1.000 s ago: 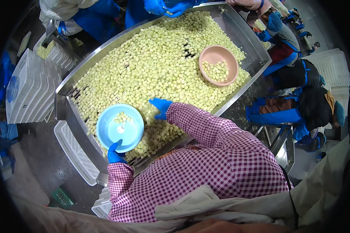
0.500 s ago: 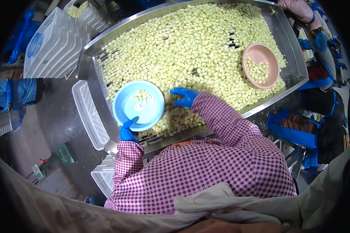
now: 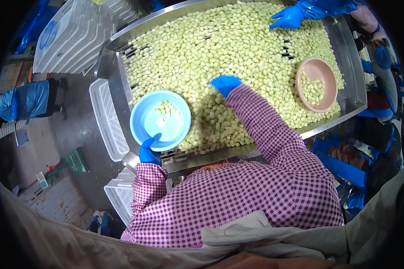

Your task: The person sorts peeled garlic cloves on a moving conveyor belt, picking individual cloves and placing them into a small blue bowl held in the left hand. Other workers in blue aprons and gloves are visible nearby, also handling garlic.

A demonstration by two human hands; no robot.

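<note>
My left hand (image 3: pixel 149 152), in a blue glove, grips the near rim of a light blue plastic basin (image 3: pixel 141 121), thumb inside. A small heap of pale green oval pieces (image 3: pixel 166 108) lies in the basin. My right hand (image 3: pixel 226 85), also blue-gloved, is over a thick layer of the same pale green pieces (image 3: pixel 188 54), right of and slightly beyond the basin. Its back faces up and its fingertips are hidden, so I cannot make out any grip. The layer covers most of a metal sorting table (image 3: pixel 354 85).
A pinkish basin (image 3: pixel 331 87) with some pieces stands on the table's right side. At the far right a co-worker's blue-gloved hand (image 3: pixel 288 18) reaches over the layer. Stacked white crates (image 3: pixel 67 45) and a white perforated basket (image 3: pixel 107 121) are on the left.
My right hand has moved right and farther away, and its fingers no longer show spread. A co-worker's hand has come in at the far right. My left hand keeps hold of the basin.
</note>
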